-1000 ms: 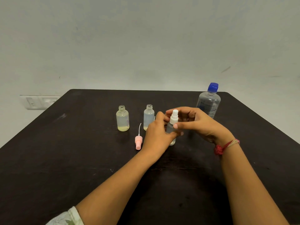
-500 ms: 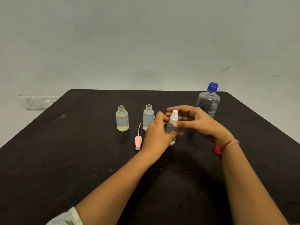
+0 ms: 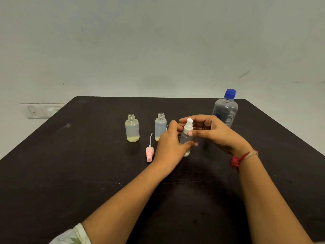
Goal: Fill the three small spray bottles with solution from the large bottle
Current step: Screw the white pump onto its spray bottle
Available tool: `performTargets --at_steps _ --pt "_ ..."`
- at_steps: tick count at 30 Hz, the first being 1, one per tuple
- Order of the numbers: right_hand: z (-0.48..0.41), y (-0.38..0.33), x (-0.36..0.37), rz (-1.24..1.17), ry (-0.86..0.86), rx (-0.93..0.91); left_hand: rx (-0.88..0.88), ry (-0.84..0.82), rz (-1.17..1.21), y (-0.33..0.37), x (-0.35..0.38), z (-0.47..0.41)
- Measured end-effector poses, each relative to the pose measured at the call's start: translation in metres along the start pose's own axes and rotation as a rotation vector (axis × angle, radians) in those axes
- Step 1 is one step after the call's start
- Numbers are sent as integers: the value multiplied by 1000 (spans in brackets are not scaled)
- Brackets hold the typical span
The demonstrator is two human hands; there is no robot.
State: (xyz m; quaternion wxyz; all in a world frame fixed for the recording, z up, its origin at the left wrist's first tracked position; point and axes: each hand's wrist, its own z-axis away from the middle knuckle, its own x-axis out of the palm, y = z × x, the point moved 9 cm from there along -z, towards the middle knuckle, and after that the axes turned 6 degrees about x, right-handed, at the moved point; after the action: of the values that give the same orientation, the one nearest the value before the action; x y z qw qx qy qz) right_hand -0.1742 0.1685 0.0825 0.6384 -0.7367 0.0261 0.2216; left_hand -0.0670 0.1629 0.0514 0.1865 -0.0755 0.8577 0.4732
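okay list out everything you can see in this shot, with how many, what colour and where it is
Black table: one, fills the lower view.
Large clear plastic bottle with blue cap: one, far right, upright.
Open small bottle with yellowish liquid: one, left of centre.
Open small clear bottle: one, centre.
Small clear spray bottle with white sprayer top: one, held in both hands.
Pink sprayer top with white tube: one, lying on the table.
White wall switch plate: one, far left.
Red thread bracelet: one, right wrist.
Left hand: grips the bottle's body.
Right hand: at the sprayer top.
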Motion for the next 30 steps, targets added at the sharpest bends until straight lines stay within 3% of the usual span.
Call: performTargets --at_steps 9,15,25,30 --pt "-4 -6 -8 75 188 -64 15 -19 -22 0 2 0" --pt "0 -1 -3 43 36 -8 21 -4 -14 2 0 0" --pt "-3 -2 -12 98 212 -52 32 -16 -38 0 4 1" --pt "0 -1 -5 50 57 -21 29 -17 -27 1 3 1"
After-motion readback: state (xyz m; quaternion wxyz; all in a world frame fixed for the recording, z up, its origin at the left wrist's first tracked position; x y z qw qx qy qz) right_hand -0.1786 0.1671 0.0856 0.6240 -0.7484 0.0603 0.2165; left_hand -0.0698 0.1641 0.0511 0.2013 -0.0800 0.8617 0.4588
